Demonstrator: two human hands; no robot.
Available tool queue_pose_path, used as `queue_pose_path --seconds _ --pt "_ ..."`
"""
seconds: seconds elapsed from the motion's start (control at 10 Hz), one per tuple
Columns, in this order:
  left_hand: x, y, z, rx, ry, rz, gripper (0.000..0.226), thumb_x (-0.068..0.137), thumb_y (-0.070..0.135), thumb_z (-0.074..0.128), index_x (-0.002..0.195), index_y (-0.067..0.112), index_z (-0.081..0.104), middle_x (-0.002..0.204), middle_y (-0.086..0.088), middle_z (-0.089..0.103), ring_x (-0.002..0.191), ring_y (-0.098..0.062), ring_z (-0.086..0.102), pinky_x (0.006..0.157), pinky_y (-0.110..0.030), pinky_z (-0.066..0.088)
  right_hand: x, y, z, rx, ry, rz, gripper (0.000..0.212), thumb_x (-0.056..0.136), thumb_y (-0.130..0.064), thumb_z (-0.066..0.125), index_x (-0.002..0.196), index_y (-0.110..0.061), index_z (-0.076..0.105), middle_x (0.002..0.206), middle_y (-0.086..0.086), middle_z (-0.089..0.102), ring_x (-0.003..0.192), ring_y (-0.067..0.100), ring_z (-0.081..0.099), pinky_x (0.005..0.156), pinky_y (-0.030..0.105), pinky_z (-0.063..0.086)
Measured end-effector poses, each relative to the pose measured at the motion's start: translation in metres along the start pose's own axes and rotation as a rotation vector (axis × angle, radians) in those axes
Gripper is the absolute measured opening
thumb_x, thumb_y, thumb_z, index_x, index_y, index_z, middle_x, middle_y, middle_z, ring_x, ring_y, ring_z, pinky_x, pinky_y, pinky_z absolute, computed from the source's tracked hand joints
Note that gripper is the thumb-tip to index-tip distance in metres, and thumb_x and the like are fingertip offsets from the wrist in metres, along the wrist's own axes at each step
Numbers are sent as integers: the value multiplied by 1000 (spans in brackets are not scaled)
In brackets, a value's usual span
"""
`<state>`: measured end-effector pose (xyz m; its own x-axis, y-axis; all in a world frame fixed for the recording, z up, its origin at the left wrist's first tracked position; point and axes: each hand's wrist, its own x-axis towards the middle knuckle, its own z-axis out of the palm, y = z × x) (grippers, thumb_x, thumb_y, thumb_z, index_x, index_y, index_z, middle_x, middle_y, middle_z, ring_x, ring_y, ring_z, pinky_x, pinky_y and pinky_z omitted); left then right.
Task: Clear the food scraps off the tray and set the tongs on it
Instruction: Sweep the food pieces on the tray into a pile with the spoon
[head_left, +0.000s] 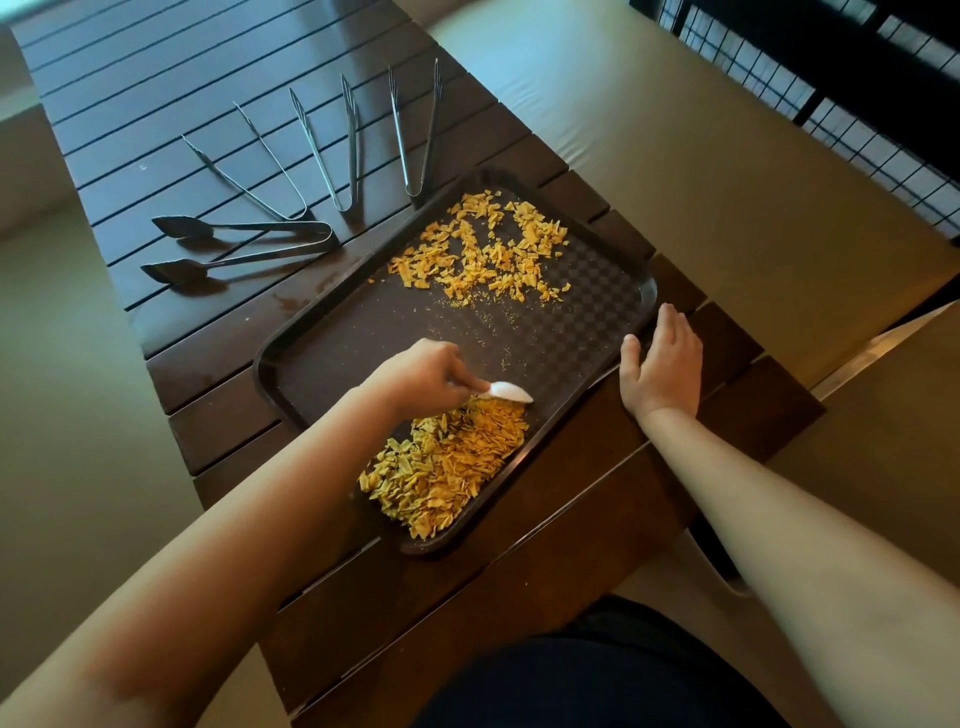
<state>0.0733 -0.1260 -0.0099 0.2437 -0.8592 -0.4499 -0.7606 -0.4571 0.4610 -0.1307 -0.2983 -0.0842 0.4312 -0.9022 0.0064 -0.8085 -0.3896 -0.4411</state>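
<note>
A dark brown tray (332, 358) lies slantwise on the slatted table. Yellow food scraps sit on it in two heaps: a near pile (447, 462) by the front corner and a looser far pile (488, 249) at the back. My left hand (421, 382) grips a white plastic spoon (509, 392), whose bowl touches the far edge of the near pile. With straight fingers, my right hand (662, 364) rests against the tray's right rim. Several steel tongs (332, 150) lie fanned out on the table behind the tray, one pair with broad tips (239, 247) at the left.
The dark wooden table (156, 78) stretches away from me, its front edge close to my body. A beige cushioned bench (675, 130) runs along the right side, with a black wire grid (831, 78) beyond it. Beige floor lies to the left.
</note>
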Motion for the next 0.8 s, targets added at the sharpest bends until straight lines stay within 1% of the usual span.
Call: queue_pose_path --seconds 0.1,0.2,0.3,0.4,0.5,0.6,0.7,0.8 --pt "-14 -15 -3 26 -18 21 20 87 31 62 103 26 72 89 12 52 84 -8 53 72 -23 44 1 -1 0 -3 4 -1 69 91 -45 28 146 -3 25 152 15 29 142 28 23 116 42 21" --pt "-23 -29 -4 34 13 14 22 88 24 61 108 27 70 78 20 39 69 -1 43 60 -14 31 1 -1 -1 -4 1 -4 70 90 -45 27 146 -3 26 151 16 29 142 28 23 116 41 21" --pt "-28 -33 -4 41 80 33 24 88 17 61 109 26 70 78 19 42 69 0 43 60 -15 34 1 -1 0 -2 1 -7 70 90 -44 28 146 -2 25 151 16 29 142 28 23 116 42 20" --pt "-28 -26 -6 -27 229 71 25 87 16 62 109 25 69 84 5 53 73 -10 51 65 -32 47 1 -1 0 -2 -2 -8 70 90 -44 28 146 -2 25 151 17 29 141 28 23 116 42 21" --pt "-15 -18 -6 -62 326 28 26 89 19 60 113 25 67 90 1 53 78 -17 53 68 -33 46 1 -1 0 -1 4 -10 70 90 -45 27 146 -2 25 151 17 30 141 29 24 116 42 21" --pt "-2 -14 -3 -63 279 -56 29 92 20 55 119 26 64 94 2 50 84 -15 51 70 -29 42 1 -1 0 -4 3 -8 71 90 -45 27 146 -2 25 151 17 29 141 29 24 116 42 21" --pt "1 -14 1 -94 186 -74 28 92 18 55 117 26 65 97 0 53 88 -16 52 74 -29 44 0 -1 -1 -1 3 -7 71 90 -45 27 146 -2 25 151 17 29 141 29 24 116 42 21" --pt "-7 -12 4 -57 86 -15 24 89 21 59 110 27 68 100 0 57 90 -16 55 80 -33 49 1 -2 -1 -7 1 -7 71 90 -46 26 146 -2 25 151 16 29 141 28 24 116 41 20"
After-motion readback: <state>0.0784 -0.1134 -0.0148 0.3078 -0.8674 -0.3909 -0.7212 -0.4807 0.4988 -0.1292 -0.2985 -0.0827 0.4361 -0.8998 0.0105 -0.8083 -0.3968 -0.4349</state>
